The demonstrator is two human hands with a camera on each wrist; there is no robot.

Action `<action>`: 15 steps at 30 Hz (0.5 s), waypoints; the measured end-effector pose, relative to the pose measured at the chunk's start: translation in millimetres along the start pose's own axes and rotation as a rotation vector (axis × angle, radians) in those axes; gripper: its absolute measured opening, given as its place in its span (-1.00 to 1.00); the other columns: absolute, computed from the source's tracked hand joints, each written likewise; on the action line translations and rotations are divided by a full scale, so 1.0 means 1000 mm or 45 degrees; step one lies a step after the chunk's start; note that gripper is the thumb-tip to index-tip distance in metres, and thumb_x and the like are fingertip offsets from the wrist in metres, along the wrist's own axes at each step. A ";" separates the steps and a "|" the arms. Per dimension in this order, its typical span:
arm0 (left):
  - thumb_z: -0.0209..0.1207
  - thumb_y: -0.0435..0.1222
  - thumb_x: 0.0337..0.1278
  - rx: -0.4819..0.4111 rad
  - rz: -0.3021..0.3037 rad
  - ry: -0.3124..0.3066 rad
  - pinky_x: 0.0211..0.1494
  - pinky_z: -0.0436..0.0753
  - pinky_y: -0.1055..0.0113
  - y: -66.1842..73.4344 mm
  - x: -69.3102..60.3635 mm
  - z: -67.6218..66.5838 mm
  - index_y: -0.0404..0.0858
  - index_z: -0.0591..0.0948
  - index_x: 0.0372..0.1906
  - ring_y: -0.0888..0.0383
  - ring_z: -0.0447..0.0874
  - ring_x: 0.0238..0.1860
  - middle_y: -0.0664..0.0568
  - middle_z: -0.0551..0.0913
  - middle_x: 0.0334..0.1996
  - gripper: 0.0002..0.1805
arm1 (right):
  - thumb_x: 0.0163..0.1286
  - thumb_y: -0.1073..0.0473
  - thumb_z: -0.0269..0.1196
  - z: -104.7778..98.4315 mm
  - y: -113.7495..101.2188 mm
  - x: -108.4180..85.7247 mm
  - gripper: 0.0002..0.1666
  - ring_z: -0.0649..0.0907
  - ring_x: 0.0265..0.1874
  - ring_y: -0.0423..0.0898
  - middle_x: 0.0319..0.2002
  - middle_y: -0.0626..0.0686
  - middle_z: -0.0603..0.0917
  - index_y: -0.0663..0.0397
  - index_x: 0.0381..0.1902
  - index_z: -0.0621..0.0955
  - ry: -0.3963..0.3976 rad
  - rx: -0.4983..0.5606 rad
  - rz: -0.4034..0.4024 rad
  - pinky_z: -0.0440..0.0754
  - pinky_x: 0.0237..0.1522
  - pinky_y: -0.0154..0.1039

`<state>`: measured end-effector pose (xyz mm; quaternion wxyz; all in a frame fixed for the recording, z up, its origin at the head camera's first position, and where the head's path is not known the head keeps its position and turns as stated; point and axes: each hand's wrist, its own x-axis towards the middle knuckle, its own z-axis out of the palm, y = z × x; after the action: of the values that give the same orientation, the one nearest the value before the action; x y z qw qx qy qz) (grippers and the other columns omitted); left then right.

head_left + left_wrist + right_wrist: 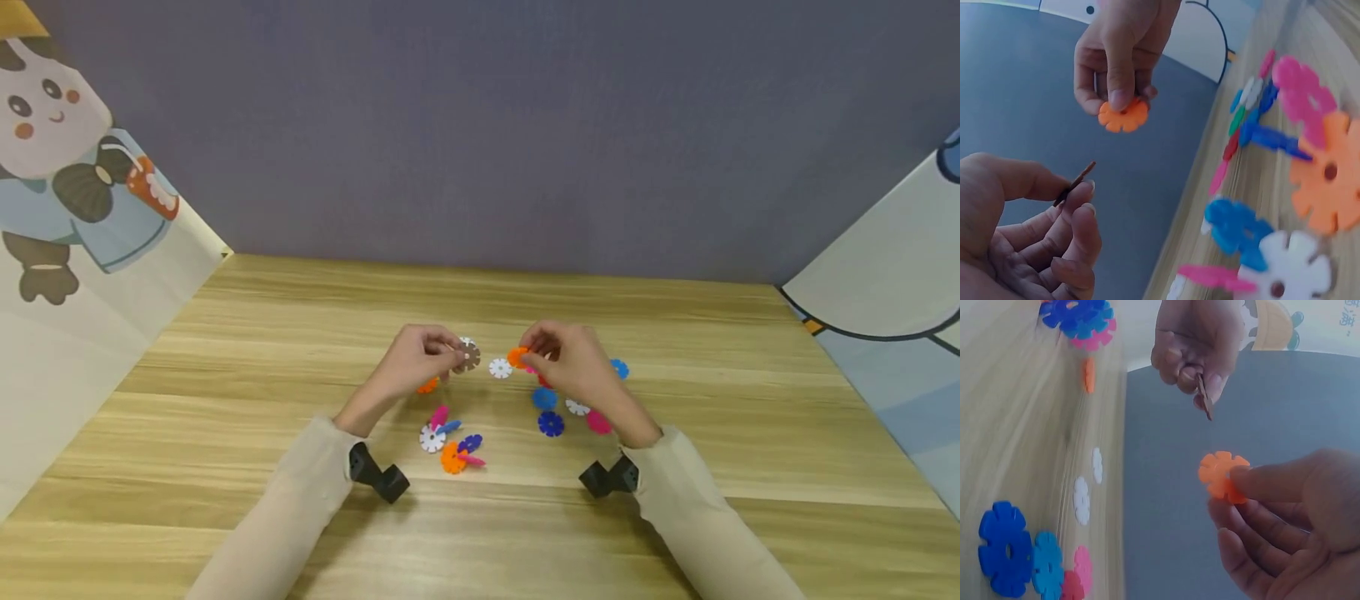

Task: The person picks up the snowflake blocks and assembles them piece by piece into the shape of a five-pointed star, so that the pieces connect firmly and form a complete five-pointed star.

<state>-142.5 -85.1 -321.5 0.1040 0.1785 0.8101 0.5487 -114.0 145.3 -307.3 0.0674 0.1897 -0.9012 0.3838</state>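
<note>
My left hand [420, 360] pinches a brown notched disc [470, 355] between thumb and forefinger; in the left wrist view the brown disc [1075, 184] shows edge-on. Opposite it, my right hand [573, 358] pinches an orange notched disc [517, 357], whose flat face with a centre hole shows in the right wrist view [1219, 477]. Both discs are held above the table, apart from each other. Below the left hand lies a joined cluster with a white disc [432, 437], an orange disc [453, 458] and pink and blue discs slotted in at angles.
Loose discs lie on the wooden table [300, 308]: a white one [500, 368] between the hands, a dark blue one [551, 424], a light blue one [544, 398] and a pink one [599, 422] near the right hand. A grey panel [480, 142] rises behind the table.
</note>
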 end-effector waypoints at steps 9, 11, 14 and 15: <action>0.15 -0.45 0.11 -0.151 0.013 -0.035 -0.51 0.54 0.38 0.003 -0.001 0.011 -0.50 0.61 -0.20 0.19 0.54 -0.63 -0.14 0.71 -0.50 -0.81 | 0.14 0.37 0.36 0.007 -0.009 -0.002 -0.88 0.65 -0.46 -0.14 -0.42 0.06 0.70 0.18 -0.35 0.63 0.012 -0.002 -0.040 0.65 -0.37 -0.36; 0.16 -0.45 0.11 -0.154 0.003 -0.030 -0.53 0.52 0.39 0.002 -0.001 0.013 -0.50 0.61 -0.20 0.19 0.53 -0.63 -0.15 0.71 -0.50 -0.81 | 0.15 0.36 0.36 0.009 -0.010 -0.002 -0.89 0.65 -0.45 -0.14 -0.42 0.06 0.70 0.17 -0.35 0.63 0.008 0.006 -0.028 0.65 -0.36 -0.35; 0.17 -0.44 0.11 -0.157 -0.014 -0.017 -0.56 0.49 0.40 0.001 -0.002 0.016 -0.50 0.61 -0.20 0.21 0.53 -0.64 -0.13 0.72 -0.50 -0.81 | 0.15 0.35 0.36 0.011 -0.011 -0.002 -0.89 0.65 -0.45 -0.14 -0.42 0.05 0.70 0.17 -0.35 0.63 0.011 0.014 -0.013 0.65 -0.35 -0.34; 0.17 -0.44 0.11 -0.157 -0.020 -0.012 -0.57 0.48 0.40 0.001 -0.002 0.017 -0.49 0.61 -0.20 0.21 0.53 -0.65 -0.12 0.72 -0.50 -0.81 | 0.15 0.35 0.35 0.011 -0.011 -0.002 -0.90 0.65 -0.45 -0.15 -0.42 0.05 0.71 0.16 -0.35 0.63 0.013 0.014 -0.016 0.65 -0.35 -0.35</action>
<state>-134.2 -71.5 -326.6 0.1230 0.1681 0.7757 0.5958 -107.3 131.0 -308.3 0.0735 0.1939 -0.8975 0.3892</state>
